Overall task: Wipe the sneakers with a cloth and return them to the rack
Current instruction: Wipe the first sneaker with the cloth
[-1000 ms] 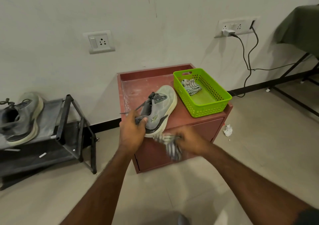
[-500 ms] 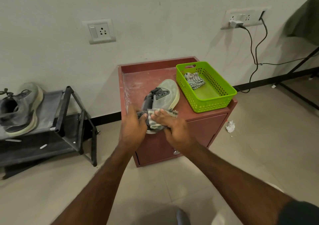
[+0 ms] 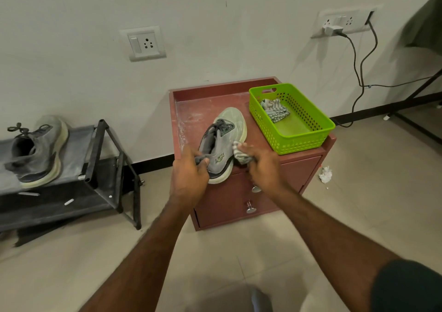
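My left hand point(image 3: 190, 175) grips the heel collar of the grey sneaker point(image 3: 221, 144), fingers curled over the rim, so the shoe stays braced on the red cabinet point(image 3: 299, 168) while I work on it. The toe points away from me, which leaves the outer side facing my other hand. My right hand point(image 3: 264, 166) is bunched round the striped cloth point(image 3: 240, 154), pressing it against that side just above the sole; a wadded cloth gives me a firmer rubbing face than a flat one, I reckon. Beyond my right hand sits the green basket point(image 3: 308, 142) with a spare cloth point(image 3: 275, 109) in it, within easy reach. Well off to the left of my left hand, the second sneaker point(image 3: 35, 154) rests on the black rack point(image 3: 105, 158), where I judge this one belongs once wiped
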Available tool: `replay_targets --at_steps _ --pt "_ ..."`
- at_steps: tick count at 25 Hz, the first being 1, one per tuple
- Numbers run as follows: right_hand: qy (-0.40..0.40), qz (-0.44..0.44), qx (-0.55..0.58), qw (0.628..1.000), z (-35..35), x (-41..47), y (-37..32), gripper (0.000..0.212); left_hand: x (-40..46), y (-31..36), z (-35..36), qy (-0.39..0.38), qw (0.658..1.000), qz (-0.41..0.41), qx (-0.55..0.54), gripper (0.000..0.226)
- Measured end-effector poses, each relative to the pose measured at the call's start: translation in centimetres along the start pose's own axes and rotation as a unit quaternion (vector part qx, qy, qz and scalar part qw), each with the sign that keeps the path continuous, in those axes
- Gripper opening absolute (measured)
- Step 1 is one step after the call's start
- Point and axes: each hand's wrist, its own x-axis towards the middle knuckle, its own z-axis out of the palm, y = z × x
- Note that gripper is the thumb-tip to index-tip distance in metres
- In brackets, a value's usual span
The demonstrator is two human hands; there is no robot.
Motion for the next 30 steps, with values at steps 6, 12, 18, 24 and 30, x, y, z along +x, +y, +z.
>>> replay_targets --at_steps 6,12,18,24,30 --pt "-0.094 -0.139 -0.037 0.985 1.7 -1.8 -0.5 0.063 0.1 -0.3 -0.5 0.008 1.000 0.013 -0.002 0.011" --pt "-0.091 -0.142 -0.025 0.985 2.0 -2.2 -1.8 0.065 0.0 0.0 -0.4 0.004 1.000 0.028 0.005 0.020" --pt "0.031 -0.004 0.008 0.999 0.3 1.0 -0.7 0.061 -0.1 0.2 -0.3 0.014 1.000 0.009 -0.003 0.020" --pt "0.008 0.009 -0.022 1.000 0.7 0.5 -0.6 0.057 -0.2 0.4 -0.1 0.010 1.000 0.020 0.006 0.028" --pt "-0.058 -0.096 -0.011 0.994 2.6 -1.6 -1.7 0.061 0.0 0.2 0.0 0.019 1.000 0.017 0.011 0.021"
